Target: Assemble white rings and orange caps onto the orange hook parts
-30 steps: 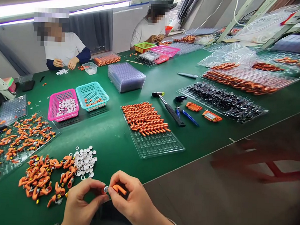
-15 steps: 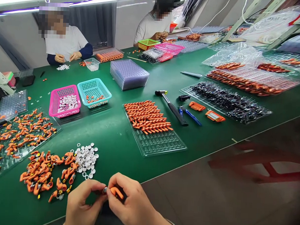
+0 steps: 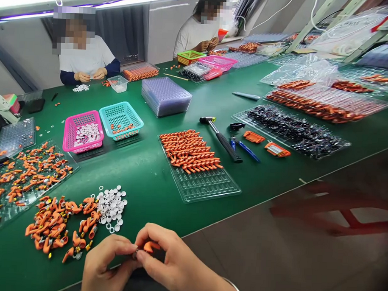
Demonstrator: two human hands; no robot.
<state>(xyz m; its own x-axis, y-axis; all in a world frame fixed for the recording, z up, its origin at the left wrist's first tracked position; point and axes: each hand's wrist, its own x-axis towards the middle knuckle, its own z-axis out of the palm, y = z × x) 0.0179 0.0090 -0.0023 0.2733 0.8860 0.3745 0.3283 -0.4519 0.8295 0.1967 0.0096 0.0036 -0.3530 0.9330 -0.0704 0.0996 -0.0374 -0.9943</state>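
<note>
At the front edge of the green table, my right hand (image 3: 166,257) pinches a small orange part (image 3: 150,246), whose curved end shows between thumb and index finger. My left hand (image 3: 109,261) meets it from the left, thumb and index finger closed at the part's other end; what those fingertips hold is mostly hidden. Just beyond my left hand lies a heap of orange parts (image 3: 53,225) with yellow and metal bits. Beside that heap is a pile of small white caps (image 3: 112,204).
A clear tray (image 3: 208,186) of orange parts lies mid-table. Behind are a pink basket (image 3: 67,134), a blue basket (image 3: 137,122), stacked trays (image 3: 167,98) and a hammer (image 3: 224,142). A tray of black parts (image 3: 296,130) is at right. Two people sit across the table.
My right hand has shifted slightly left and turned, and less of the orange part shows. My left fingers have closed nearer to it. Across the table, one person's hands have come together.
</note>
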